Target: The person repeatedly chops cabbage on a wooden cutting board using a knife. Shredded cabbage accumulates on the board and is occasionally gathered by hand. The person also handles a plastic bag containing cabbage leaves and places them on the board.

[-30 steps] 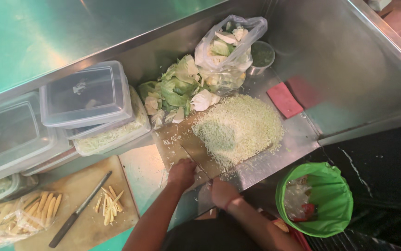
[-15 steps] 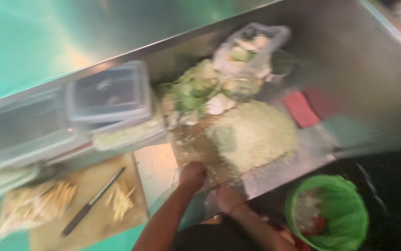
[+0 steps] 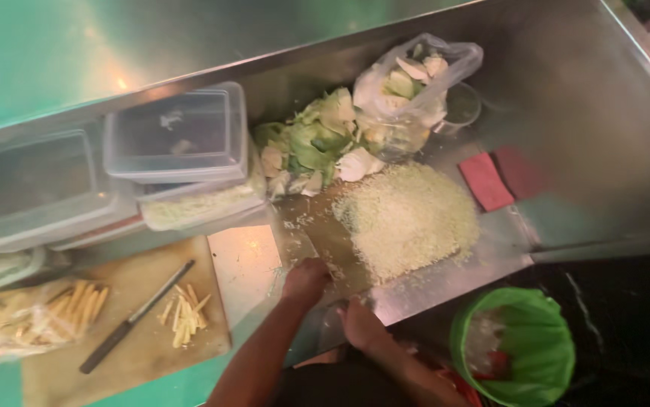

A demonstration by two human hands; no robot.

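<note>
Hands, left (image 3: 305,280) and right (image 3: 360,322), curled at the chopping board (image 3: 323,234) edge, grip unclear; I'd say I'm mid-gather, next sweeping shredded cabbage (image 3: 408,218) at frame centre together.

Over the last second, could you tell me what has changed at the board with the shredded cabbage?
Little has changed. The left hand stays at the near edge of the cutting board, and the right hand stays at the counter edge beside it; neither takes hold of or lets go of anything visible. The shredded cabbage pile, cabbage leaves, knife and green bin lie as before; only the camera view shifted.
</note>
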